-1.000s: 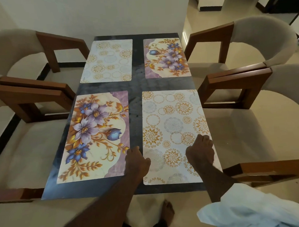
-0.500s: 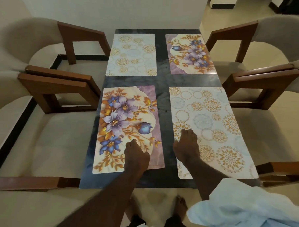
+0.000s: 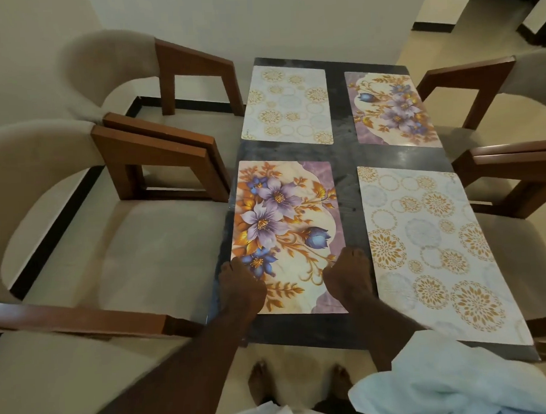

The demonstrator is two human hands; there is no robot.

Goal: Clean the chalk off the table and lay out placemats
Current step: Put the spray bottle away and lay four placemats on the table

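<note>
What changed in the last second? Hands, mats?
Both hands moved to the person's left. The right hand left the near circle-patterned placemat and now rests flat at the right edge of the near floral placemat. The left hand went from that mat's right edge to its near-left corner. Nothing is gripped. The far placemats and the table look unchanged.

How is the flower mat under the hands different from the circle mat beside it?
The flower mat shows purple and blue blooms; the circle mat shows gold and grey rings. The flower mat lies left, the circle mat right. The left hand and right hand rest on the flower mat, not across the circle mat. Both lie flat on the table.
</note>
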